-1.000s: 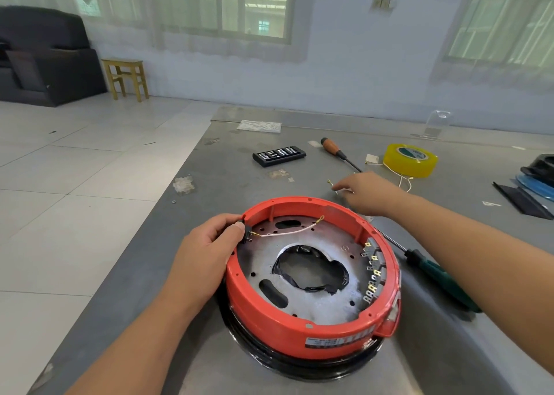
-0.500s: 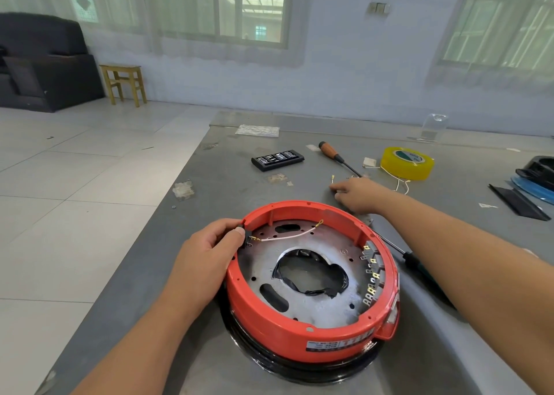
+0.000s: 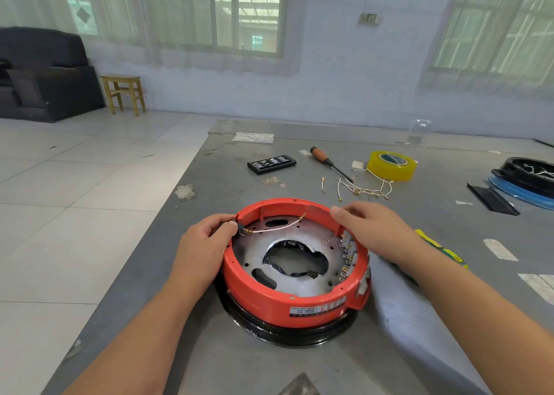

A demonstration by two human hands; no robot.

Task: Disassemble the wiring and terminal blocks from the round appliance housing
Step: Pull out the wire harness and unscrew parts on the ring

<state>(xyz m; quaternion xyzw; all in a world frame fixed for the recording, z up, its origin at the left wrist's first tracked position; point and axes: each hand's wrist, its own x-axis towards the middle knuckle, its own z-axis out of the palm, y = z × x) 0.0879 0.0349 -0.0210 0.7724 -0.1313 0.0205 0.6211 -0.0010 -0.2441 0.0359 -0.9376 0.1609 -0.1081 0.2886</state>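
Grey table (image 3: 150, 289): left hand (image 3: 207, 245) pinches housing (image 3: 287, 301) rim (open side up); right hand (image 3: 371, 227) relaxed.

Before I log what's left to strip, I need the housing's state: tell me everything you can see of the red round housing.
The red round housing is a glossy plastic ring sitting flat on the grey table, atop a black base. Inside lies a silvery metal plate with a large central hole. One pale wire remains across its far side; a row of brass-tabbed terminals lines the right wall. A label faces the viewer. The left hand grips the left rim; the right hand rests on the far right rim.
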